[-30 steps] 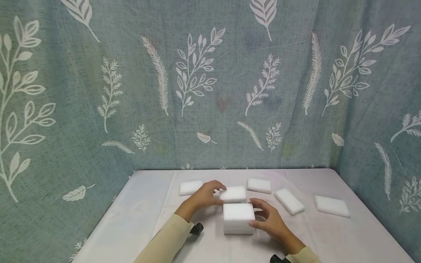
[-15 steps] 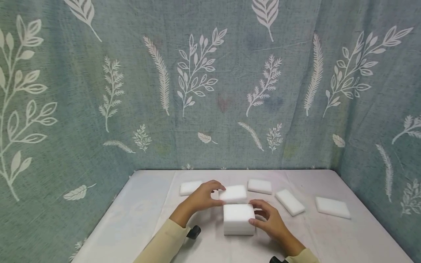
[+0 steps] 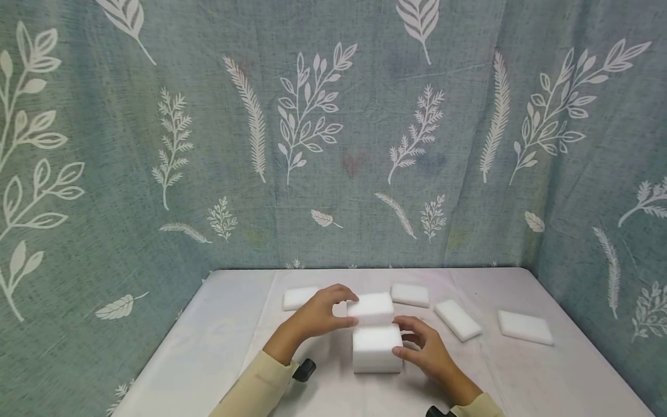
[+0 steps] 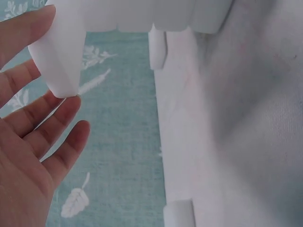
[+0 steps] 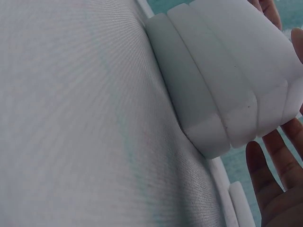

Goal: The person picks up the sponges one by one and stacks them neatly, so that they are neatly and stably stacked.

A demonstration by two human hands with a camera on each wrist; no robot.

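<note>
A white sponge block (image 3: pixel 371 307) is pinched between the thumb and fingers of my left hand (image 3: pixel 322 313), just behind and above the stack. In the left wrist view the same sponge (image 4: pixel 59 59) stands tilted against the fingertips. A stack of several white sponges (image 3: pixel 377 353) stands on the table in front of it, edges roughly aligned. My right hand (image 3: pixel 429 350) holds the stack's right side near the top, thumb in front and fingers behind. The right wrist view shows the stacked sponges (image 5: pixel 213 80) close up, partly covering that hand's fingers.
Loose white sponges lie around the stack: one at back left (image 3: pixel 299 298), one behind (image 3: pixel 410 295), an angled one (image 3: pixel 457 319) and one farther right (image 3: pixel 526 327). A pale cloth covers the table (image 3: pixel 208 347). Leaf-patterned fabric (image 3: pixel 333 145) hangs behind and at both sides.
My left hand has raised its sponge slightly and brought it a little to the right, toward the stack. The right hand and the stack have stayed in place.
</note>
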